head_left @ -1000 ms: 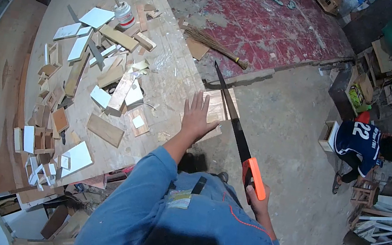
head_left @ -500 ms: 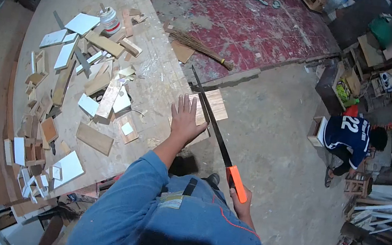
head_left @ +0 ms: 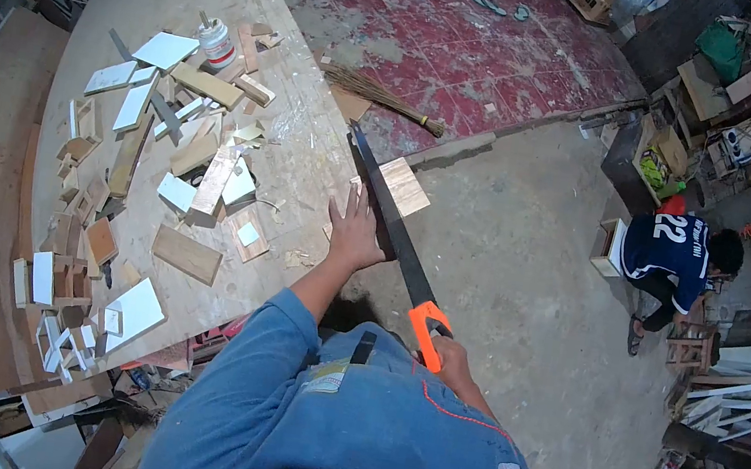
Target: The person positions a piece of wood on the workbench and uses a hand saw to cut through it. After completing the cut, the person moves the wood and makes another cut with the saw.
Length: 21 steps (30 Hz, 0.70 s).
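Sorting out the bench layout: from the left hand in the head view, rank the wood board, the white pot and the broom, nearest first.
From the left hand:
1. Wood board, under the fingers at the bench edge.
2. Broom, on the floor beyond.
3. White pot, far left on the bench.

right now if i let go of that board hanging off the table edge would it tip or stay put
The board probably tips: part of it overhangs the table edge, and the left hand presses it flat. It looks thin and stiff, so likely light. The saw in the right hand could nudge it.
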Each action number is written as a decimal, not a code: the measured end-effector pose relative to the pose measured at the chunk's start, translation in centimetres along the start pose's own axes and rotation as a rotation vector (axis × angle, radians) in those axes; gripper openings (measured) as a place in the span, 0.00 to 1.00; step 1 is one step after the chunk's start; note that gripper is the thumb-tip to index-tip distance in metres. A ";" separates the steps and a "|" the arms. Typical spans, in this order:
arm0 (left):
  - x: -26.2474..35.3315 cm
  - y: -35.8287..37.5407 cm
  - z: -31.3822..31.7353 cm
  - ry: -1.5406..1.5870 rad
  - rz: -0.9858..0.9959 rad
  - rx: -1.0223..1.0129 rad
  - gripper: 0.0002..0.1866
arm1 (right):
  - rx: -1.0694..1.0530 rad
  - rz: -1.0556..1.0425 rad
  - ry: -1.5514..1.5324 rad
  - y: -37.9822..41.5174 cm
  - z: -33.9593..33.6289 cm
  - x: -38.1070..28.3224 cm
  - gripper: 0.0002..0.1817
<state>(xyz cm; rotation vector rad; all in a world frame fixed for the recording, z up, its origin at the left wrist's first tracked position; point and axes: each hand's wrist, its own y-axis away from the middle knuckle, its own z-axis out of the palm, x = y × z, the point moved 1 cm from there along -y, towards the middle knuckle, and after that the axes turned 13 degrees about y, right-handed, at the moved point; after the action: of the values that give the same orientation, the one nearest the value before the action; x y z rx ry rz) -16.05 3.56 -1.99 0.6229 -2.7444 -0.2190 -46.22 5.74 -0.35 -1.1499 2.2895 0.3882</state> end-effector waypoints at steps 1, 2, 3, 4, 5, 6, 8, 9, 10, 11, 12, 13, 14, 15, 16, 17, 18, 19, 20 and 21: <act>0.2 0.1 0.5 -0.006 -0.005 0.004 0.59 | 0.002 -0.007 -0.005 0.1 -0.1 0.1 0.15; 0.5 0.3 1.1 0.026 -0.053 0.070 0.59 | -0.035 0.036 -0.047 0.2 -0.3 0.3 0.15; 0.9 0.6 1.2 0.059 -0.104 0.136 0.59 | -0.075 0.077 -0.090 0.3 -0.4 0.7 0.16; 1.5 0.9 1.4 0.054 -0.118 0.136 0.59 | -0.084 0.067 -0.098 0.4 -0.6 1.2 0.16; 2.1 1.3 1.7 0.070 -0.198 0.145 0.59 | -0.066 0.137 -0.232 0.5 -0.7 2.0 0.16; 2.8 1.6 1.8 0.085 -0.279 0.153 0.60 | -0.049 0.210 -0.366 0.6 -0.9 2.7 0.16; 3.4 1.7 1.5 0.098 -0.334 0.138 0.62 | -0.029 0.260 -0.442 0.4 -1.8 4.2 0.15; 3.3 1.8 1.6 0.128 -0.291 0.160 0.62 | 0.001 0.320 -0.507 0.2 -2.4 4.9 0.15; 3.3 1.7 1.7 0.157 -0.247 0.182 0.63 | -0.009 0.316 -0.517 0.0 -2.8 5.4 0.15; 3.1 1.6 1.8 0.126 -0.219 0.171 0.64 | 0.050 0.239 -0.473 -0.1 -3.2 5.8 0.14; 2.7 1.3 2.0 0.116 -0.229 0.166 0.64 | 0.110 0.164 -0.432 -0.3 -3.8 6.1 0.13; 2.2 1.0 2.3 0.110 -0.160 0.194 0.64 | 0.060 0.077 -0.363 -0.4 -4.6 6.1 0.12; 1.7 0.7 2.6 0.103 -0.087 0.218 0.64 | 0.058 0.082 -0.381 -0.5 -5.1 6.1 0.12; 1.3 0.5 2.7 0.074 -0.090 0.185 0.55 | 0.056 -0.019 -0.270 -0.4 -5.3 6.0 0.11; 0.5 0.1 3.9 0.060 -0.088 0.163 0.55 | 0.054 -0.116 -0.157 -0.1 -5.2 5.8 0.11; -0.6 -0.6 5.5 0.155 -0.133 0.300 0.49 | -0.006 -0.067 -0.221 0.2 -4.9 6.0 0.11; -0.6 -1.1 5.7 0.256 -0.179 0.447 0.43 | -0.007 -0.061 -0.224 0.6 -4.4 6.2 0.11; -0.5 -1.9 5.9 0.261 -0.180 0.448 0.43 | 0.002 -0.090 -0.194 0.7 -3.9 6.4 0.11; -0.6 -2.5 6.1 0.273 -0.317 0.501 0.39 | 0.009 -0.122 -0.160 0.7 -3.5 6.6 0.12; -0.4 -2.8 6.0 0.282 -0.456 0.552 0.35 | -0.026 -0.065 -0.231 0.8 -3.4 6.4 0.14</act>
<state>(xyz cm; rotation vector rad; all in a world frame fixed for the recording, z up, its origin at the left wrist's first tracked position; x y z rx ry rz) -16.57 1.69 -8.34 1.3077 -2.3437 0.5076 -51.14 0.50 -1.35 -1.1269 2.0482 0.5004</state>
